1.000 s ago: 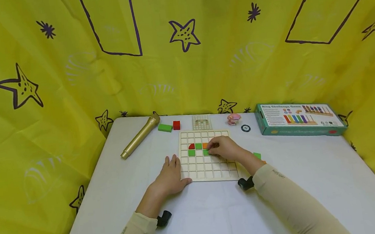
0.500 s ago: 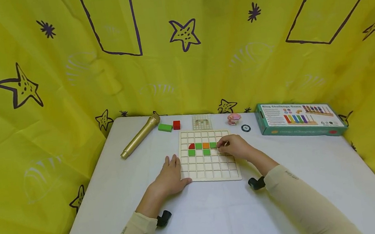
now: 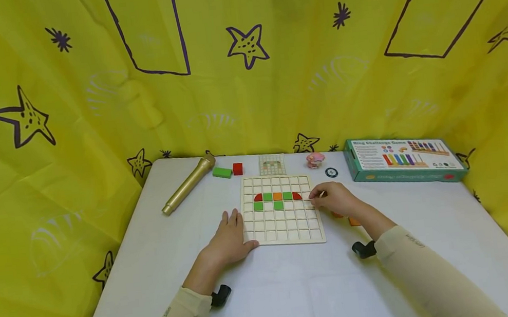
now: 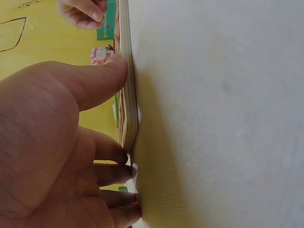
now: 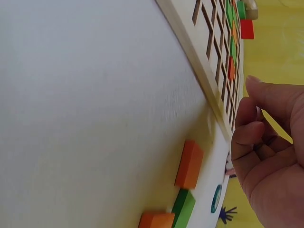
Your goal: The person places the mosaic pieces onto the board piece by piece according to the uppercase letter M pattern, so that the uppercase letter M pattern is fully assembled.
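1. The board [image 3: 294, 236] lies flat on the counter [image 3: 286, 289], in front of the person and between the hands.
2. The left hand [image 3: 226, 240] is spread, fingers extended by the board's left edge, thumb against its near edge; it grips nothing.
3. The right hand [image 3: 332, 198] is at the board's right edge, fingers loosely curled, a gap between thumb and palm; nothing shows in its grasp. Whether it touches the board, I cannot tell.
4. 1 row of the board holds 5 pieces side by side: left red piece [image 3: 258, 198], green, orange piece [image 3: 277, 196], green, right red piece [image 3: 297, 196].
5. In the next row nearer the person, 2 green pieces [image 3: 278, 205] sit, 1 below the left red piece and 1 below the orange piece.
6. Near the right hand, 2 orange blocks [image 5: 190, 165] and 1 green block [image 5: 184, 209] lie on the counter.
7. A patterned card [image 3: 271, 165] lies just beyond the board's far edge.
8. Farther back stand a gold microphone [image 3: 189, 184], 1 more green and 1 red block [image 3: 237, 169], a pink toy [image 3: 315, 160], a disc [image 3: 331, 172] and a box [image 3: 405, 159].
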`<control>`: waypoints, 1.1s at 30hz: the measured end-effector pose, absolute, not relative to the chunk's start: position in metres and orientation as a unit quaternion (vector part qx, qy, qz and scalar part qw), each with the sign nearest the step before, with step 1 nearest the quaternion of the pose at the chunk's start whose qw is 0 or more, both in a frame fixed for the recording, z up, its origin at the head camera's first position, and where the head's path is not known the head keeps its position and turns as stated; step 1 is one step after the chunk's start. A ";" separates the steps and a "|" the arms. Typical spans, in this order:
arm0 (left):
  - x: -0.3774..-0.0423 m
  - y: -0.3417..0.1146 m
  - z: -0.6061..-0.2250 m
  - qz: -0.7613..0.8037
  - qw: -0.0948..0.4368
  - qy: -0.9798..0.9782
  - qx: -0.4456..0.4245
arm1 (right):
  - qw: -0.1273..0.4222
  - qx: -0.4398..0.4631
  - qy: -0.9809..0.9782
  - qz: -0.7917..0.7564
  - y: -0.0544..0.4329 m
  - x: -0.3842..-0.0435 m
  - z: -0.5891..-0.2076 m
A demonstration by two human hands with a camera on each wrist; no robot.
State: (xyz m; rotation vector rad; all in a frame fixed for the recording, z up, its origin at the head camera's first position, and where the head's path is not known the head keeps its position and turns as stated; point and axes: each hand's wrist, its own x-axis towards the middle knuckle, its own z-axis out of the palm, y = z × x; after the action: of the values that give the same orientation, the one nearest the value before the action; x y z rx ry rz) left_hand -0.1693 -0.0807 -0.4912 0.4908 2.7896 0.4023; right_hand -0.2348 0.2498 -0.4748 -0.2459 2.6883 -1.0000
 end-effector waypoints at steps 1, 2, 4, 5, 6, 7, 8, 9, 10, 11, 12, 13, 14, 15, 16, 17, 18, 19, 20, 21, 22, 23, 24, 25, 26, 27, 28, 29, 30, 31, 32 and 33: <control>-0.169 -0.081 -0.491 0.138 0.141 0.966 0.170 | 0.130 -0.083 0.926 -0.344 0.253 -0.234 -0.474; -0.169 -0.081 -0.490 0.138 0.141 0.966 0.170 | 0.130 -0.079 0.926 -0.345 0.256 -0.233 -0.474; -0.169 -0.081 -0.490 0.135 0.141 0.966 0.170 | 0.133 -0.075 0.926 -0.346 0.262 -0.232 -0.473; -0.169 -0.080 -0.490 0.131 0.142 0.966 0.172 | 0.133 -0.073 0.926 -0.344 0.265 -0.231 -0.473; -0.170 -0.080 -0.490 0.128 0.141 0.966 0.175 | 0.134 -0.069 0.927 -0.343 0.268 -0.230 -0.473; -0.170 -0.080 -0.491 0.128 0.140 0.966 0.177 | 0.135 -0.068 0.928 -0.341 0.271 -0.229 -0.473; -0.170 -0.081 -0.491 0.130 0.138 0.966 0.179 | 0.135 -0.069 0.929 -0.338 0.274 -0.227 -0.473; -0.170 -0.081 -0.492 0.127 0.138 0.966 0.180 | 0.134 -0.070 0.930 -0.335 0.277 -0.226 -0.473; -0.170 -0.081 -0.493 0.127 0.137 0.965 0.183 | 0.133 -0.067 0.931 -0.333 0.280 -0.225 -0.473; -0.171 -0.081 -0.493 0.126 0.136 0.965 0.185 | 0.132 -0.065 0.932 -0.330 0.283 -0.223 -0.474; -0.171 -0.081 -0.494 0.126 0.136 0.965 0.185 | 0.132 -0.061 0.933 -0.329 0.286 -0.222 -0.474; -0.171 -0.081 -0.494 0.128 0.136 0.965 0.185 | 0.132 -0.061 0.934 -0.328 0.289 -0.220 -0.475; -0.171 -0.081 -0.494 0.127 0.136 0.965 0.184 | 0.131 -0.062 0.934 -0.326 0.292 -0.219 -0.475; -0.171 -0.081 -0.494 0.126 0.138 0.965 0.184 | 0.131 -0.060 0.934 -0.326 0.295 -0.217 -0.475; -0.171 -0.081 -0.495 0.126 0.138 0.965 0.183 | 0.132 -0.053 0.934 -0.326 0.298 -0.215 -0.475; -0.171 -0.082 -0.495 0.127 0.139 0.965 0.182 | 0.132 -0.050 0.935 -0.326 0.300 -0.214 -0.476; -0.171 -0.082 -0.495 0.130 0.140 0.965 0.181 | 0.132 -0.048 0.935 -0.326 0.302 -0.213 -0.476; -0.171 -0.082 -0.495 0.132 0.141 0.965 0.179 | 0.132 -0.050 0.935 -0.326 0.304 -0.212 -0.476; -0.171 -0.083 -0.494 0.132 0.142 0.965 0.178 | 0.132 -0.047 0.935 -0.327 0.306 -0.211 -0.477; -0.171 -0.083 -0.494 0.132 0.143 0.965 0.178 | 0.131 -0.044 0.935 -0.328 0.307 -0.211 -0.477; -0.171 -0.084 -0.494 0.133 0.142 0.965 0.178 | 0.131 -0.041 0.934 -0.329 0.309 -0.210 -0.478; -0.171 -0.084 -0.494 0.134 0.142 0.964 0.178 | 0.130 -0.042 0.935 -0.329 0.310 -0.210 -0.479; -0.171 -0.084 -0.494 0.134 0.142 0.964 0.179 | 0.129 -0.044 0.934 -0.329 0.312 -0.209 -0.479; -0.171 -0.084 -0.494 0.132 0.141 0.964 0.181 | 0.129 -0.045 0.934 -0.329 0.314 -0.209 -0.480; -0.171 -0.084 -0.494 0.132 0.141 0.964 0.182 | 0.129 -0.042 0.934 -0.330 0.316 -0.208 -0.480; -0.171 -0.083 -0.494 0.131 0.140 0.964 0.183 | 0.129 -0.043 0.934 -0.330 0.318 -0.208 -0.480; -0.171 -0.083 -0.494 0.132 0.140 0.964 0.183 | 0.129 -0.042 0.934 -0.331 0.320 -0.207 -0.481; -0.171 -0.083 -0.494 0.133 0.140 0.964 0.183 | 0.129 -0.042 0.934 -0.330 0.321 -0.207 -0.481; -0.171 -0.083 -0.493 0.134 0.140 0.964 0.183 | 0.130 -0.040 0.933 -0.332 0.322 -0.206 -0.482; -0.171 -0.082 -0.493 0.136 0.141 0.964 0.181 | 0.132 -0.041 0.933 -0.332 0.324 -0.205 -0.482; -0.171 -0.082 -0.492 0.138 0.141 0.964 0.180 | 0.134 -0.036 0.932 -0.334 0.324 -0.204 -0.482; -0.171 -0.082 -0.492 0.139 0.142 0.964 0.179 | 0.136 -0.035 0.932 -0.335 0.325 -0.203 -0.482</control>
State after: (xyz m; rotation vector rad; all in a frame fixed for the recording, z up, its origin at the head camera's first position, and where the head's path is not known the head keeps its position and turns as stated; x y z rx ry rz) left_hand -0.1707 -0.0815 -0.4915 0.5161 2.7813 0.4008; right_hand -0.2034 0.3253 -0.4820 -0.1017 2.6973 -0.9688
